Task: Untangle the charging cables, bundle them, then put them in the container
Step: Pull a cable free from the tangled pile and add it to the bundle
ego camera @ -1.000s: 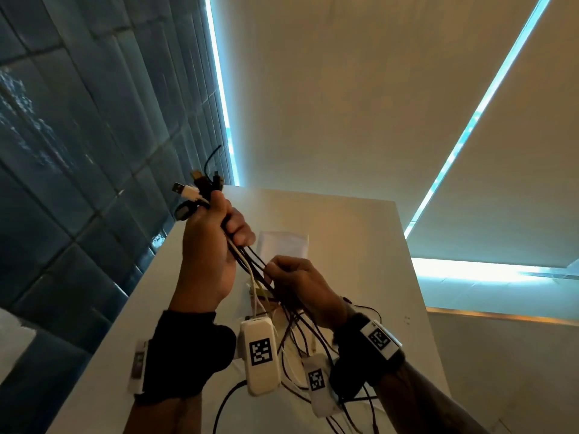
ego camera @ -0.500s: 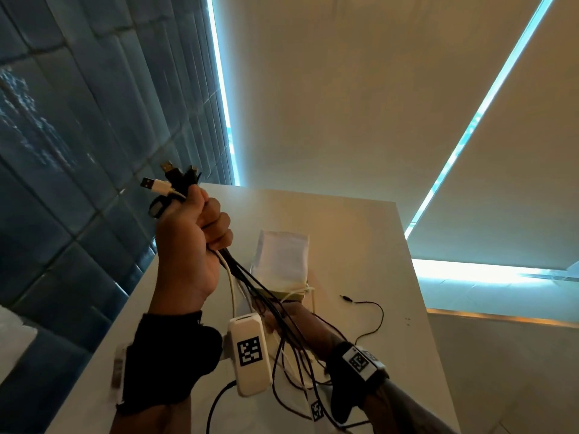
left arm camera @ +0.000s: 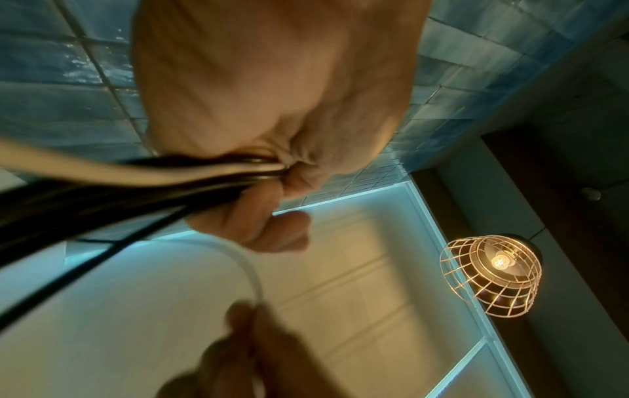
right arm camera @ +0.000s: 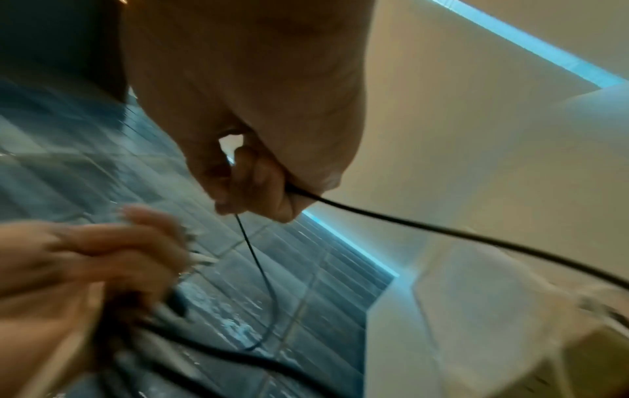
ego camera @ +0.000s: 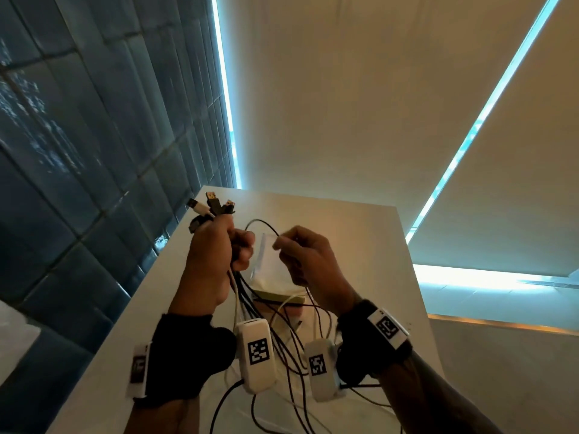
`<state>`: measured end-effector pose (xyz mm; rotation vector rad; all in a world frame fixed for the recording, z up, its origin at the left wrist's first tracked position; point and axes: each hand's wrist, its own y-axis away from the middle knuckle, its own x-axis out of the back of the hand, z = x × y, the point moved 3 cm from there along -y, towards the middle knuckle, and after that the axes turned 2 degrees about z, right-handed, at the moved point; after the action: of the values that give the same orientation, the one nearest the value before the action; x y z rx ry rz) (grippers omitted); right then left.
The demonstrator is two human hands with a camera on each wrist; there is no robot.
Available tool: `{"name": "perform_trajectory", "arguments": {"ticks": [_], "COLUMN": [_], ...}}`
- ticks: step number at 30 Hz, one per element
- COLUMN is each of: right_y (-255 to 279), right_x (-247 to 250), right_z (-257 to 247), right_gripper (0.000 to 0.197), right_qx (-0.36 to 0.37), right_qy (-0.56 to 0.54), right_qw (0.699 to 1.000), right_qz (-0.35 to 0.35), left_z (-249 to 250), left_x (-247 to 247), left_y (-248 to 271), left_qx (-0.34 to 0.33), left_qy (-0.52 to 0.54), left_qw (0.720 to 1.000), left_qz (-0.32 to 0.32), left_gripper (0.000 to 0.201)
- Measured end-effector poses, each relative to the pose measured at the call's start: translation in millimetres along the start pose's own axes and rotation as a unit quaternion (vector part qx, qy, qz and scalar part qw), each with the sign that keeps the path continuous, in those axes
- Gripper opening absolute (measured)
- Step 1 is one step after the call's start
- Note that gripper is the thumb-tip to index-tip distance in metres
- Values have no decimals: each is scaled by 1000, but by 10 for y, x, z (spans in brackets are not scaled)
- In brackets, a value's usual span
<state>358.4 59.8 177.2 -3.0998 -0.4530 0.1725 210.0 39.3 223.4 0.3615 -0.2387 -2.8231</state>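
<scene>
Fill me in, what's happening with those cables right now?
A person is sorting charging cables above a white table. The left hand grips a bunch of cables near their plug ends, which stick up out of the fist, while the rest hangs in loose loops to the table. The right hand pinches one thin black cable that arcs between the hands. The white container sits behind them; no cable visibly inside it, nothing bundled yet.
</scene>
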Motion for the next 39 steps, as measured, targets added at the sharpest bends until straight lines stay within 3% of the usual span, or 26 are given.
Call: {"name": "perform_trajectory", "arguments": {"ticks": [4,8,13,17,29,34,36,39], "right_y": [62,41,-46,-122,12,3,-23,-51], "right_x": [-156,-114,94,334,420,580,587,453], "right_z": [-341,-189,176,640,1592,1541,1329,775], "right_gripper": [16,18,24,26,22,22,23,21], "right_qx": [45,34,-1,-36,-123,-149,-148,-86], "right_qy": [-22,16,124,195,285,340,298,187], "right_qw": [992,987,989,980,950,926,939,976], "right_qz": [-120,-156,-81,-13,39,74,90,74], "left_z": [48,194,358,392,565,542,502,403], "left_x": [-47,-71,-28,24,67,114,121,74], "left_y": [33,101,104,126,257,228,197,171], "left_qx": [6,-11,-64,-82,-112,-110,-99,-63], "left_qy": [51,144,201,185,132,110,98,67], "left_qw": [998,983,964,971,974,983,988,994], "left_qz": [-33,-113,-162,-128,-146,-97,-72,-63], "left_gripper": [21,27,27,29,28,33,33,30]}}
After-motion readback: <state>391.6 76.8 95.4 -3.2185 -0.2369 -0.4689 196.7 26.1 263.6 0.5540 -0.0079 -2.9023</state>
